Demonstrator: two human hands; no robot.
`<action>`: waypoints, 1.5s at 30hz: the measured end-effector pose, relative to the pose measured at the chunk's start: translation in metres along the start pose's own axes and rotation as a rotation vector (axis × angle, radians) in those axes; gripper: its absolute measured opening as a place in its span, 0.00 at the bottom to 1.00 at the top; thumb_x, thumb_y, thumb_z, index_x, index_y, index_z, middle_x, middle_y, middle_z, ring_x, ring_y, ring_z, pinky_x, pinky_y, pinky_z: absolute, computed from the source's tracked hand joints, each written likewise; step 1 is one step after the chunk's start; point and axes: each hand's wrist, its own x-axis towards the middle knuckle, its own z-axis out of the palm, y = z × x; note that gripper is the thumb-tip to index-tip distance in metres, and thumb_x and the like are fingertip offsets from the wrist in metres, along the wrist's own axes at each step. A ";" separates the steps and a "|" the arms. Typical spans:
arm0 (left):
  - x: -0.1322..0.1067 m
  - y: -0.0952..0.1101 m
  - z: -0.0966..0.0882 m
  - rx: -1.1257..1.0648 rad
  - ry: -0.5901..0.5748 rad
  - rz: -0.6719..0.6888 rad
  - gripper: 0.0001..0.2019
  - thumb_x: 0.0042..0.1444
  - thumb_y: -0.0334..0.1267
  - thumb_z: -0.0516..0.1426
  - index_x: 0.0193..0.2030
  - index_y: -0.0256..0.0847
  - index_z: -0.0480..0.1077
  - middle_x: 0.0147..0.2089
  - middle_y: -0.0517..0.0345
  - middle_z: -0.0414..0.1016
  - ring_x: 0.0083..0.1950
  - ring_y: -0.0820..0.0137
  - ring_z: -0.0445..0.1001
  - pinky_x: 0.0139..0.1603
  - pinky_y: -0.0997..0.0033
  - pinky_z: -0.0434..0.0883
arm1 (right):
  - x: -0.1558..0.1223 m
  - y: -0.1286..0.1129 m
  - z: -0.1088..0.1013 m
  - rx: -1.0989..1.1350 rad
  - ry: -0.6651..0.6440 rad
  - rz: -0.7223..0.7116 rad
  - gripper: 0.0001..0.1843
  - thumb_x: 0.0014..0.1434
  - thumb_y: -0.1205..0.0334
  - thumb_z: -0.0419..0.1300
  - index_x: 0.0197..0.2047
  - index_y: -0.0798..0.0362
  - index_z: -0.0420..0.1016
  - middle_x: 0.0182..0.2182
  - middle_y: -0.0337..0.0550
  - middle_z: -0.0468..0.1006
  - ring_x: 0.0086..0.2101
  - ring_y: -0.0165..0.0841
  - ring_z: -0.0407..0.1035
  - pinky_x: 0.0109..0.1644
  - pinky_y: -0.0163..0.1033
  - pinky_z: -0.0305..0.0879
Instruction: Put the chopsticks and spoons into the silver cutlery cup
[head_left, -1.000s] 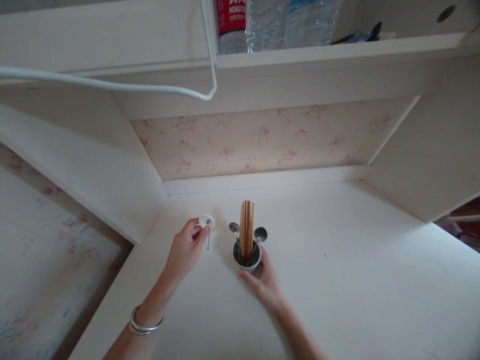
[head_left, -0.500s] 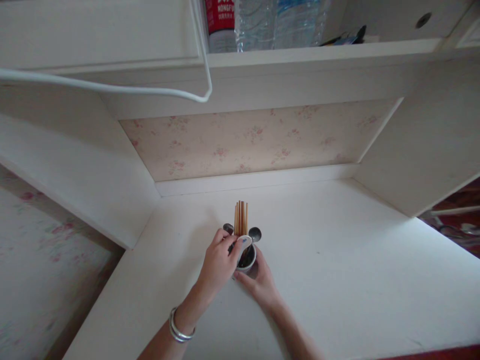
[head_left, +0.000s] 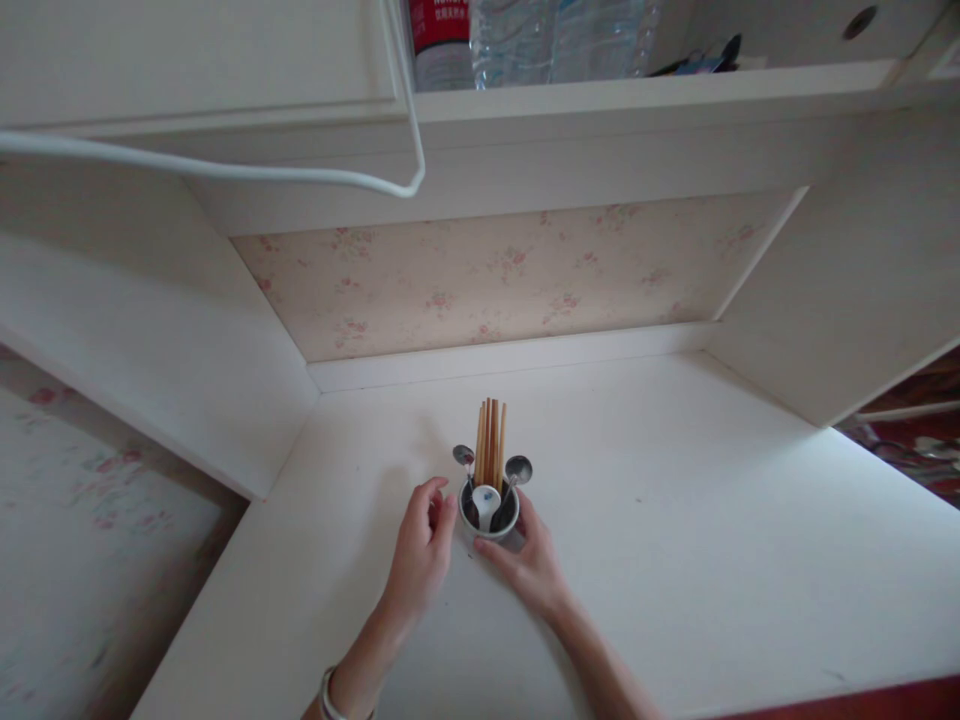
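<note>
The lower ends of everything in the cup [head_left: 487,537] are lost in its dark inside; part of the cup's outer wall is covered by the right hand [head_left: 529,565], and both forearms run out of view at the bottom edge. A bracelet [head_left: 328,692] on the left wrist is partly cut off too; far beyond the hands, the bottles [head_left: 517,45] on the shelf [head_left: 622,95] lose their tops to the upper edge, and a dark item [head_left: 726,55] to their right is hard to make out.

The cup stands on the table [head_left: 690,560], between the two hands; it is round, with a pale rim. A white spoon [head_left: 487,498] sits in its near part — bowl up, a small blue mark inside, handle down; behind it rise brown and tan chopsticks [head_left: 490,440], flanked by a metal spoon [head_left: 518,469] above the right hand's fingers and a smaller metal spoon [head_left: 463,455] just beyond the left hand's fingertips.

The right hand holds the cup, thumb in front and fingers round its right side; the left hand [head_left: 424,535] is loosely curled beside it — narrow, with nothing seen in its grasp; whether its fingertips touch the rim, I cannot tell.
</note>
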 end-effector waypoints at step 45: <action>-0.003 -0.050 0.009 -0.005 -0.166 -0.123 0.16 0.60 0.47 0.52 0.46 0.39 0.70 0.29 0.60 0.72 0.30 0.70 0.69 0.34 0.73 0.64 | 0.101 0.019 -0.225 -0.124 0.498 0.108 0.41 0.38 0.53 0.76 0.54 0.46 0.64 0.52 0.49 0.73 0.51 0.46 0.70 0.63 0.61 0.59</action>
